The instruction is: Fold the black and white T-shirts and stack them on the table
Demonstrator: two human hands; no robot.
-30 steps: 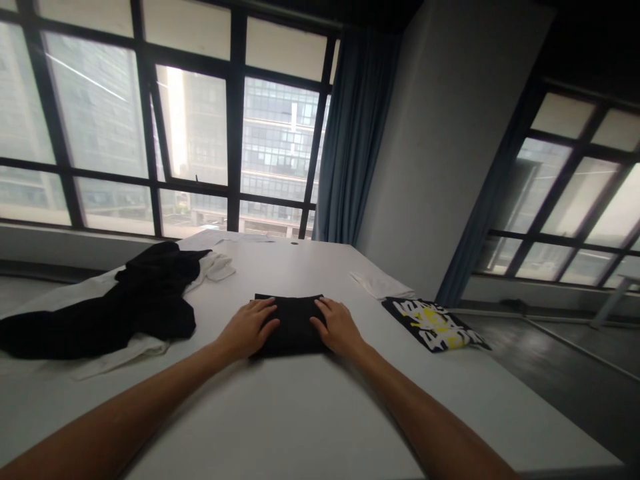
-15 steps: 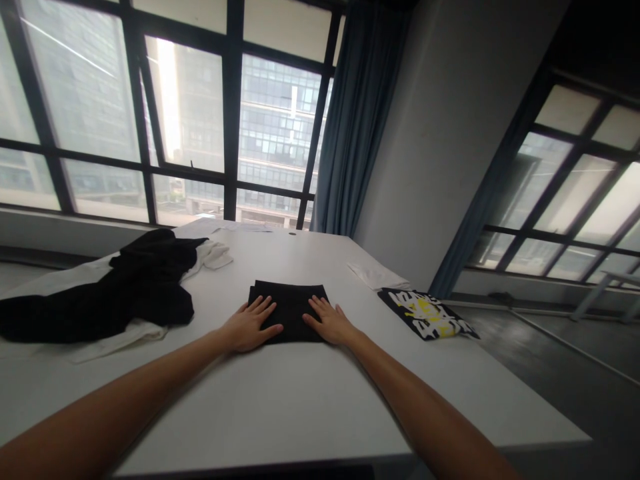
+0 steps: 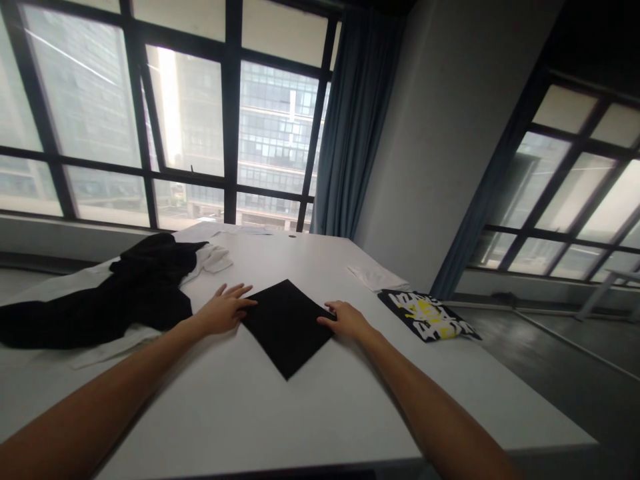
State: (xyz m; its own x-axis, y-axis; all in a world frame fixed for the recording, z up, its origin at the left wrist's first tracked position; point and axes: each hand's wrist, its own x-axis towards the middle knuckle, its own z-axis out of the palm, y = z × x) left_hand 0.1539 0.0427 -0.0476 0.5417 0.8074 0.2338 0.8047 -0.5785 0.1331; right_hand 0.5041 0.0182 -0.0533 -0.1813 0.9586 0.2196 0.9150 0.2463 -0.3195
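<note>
A folded black cloth (image 3: 287,330), probably a garment, lies on the white table in front of me, turned so that one corner points towards me. My left hand (image 3: 223,312) is at its left corner, fingers stretched out and apart, with a fingertip touching the edge. At the opposite corner, my right hand (image 3: 347,321) has its thumb and bent fingers closed on the cloth's edge. The undersides of both corners are hidden.
Loose black clothing (image 3: 145,287) is heaped over white clothing (image 3: 213,259) on the left. To the right lie a folded black garment with white and yellow print (image 3: 430,317) and a folded white cloth (image 3: 377,277). The white table (image 3: 250,427) has its near edge before me.
The black cloth has turned from square-on to a diamond. My hands, flat on top of it before, have moved outwards to its left and right corners.
</note>
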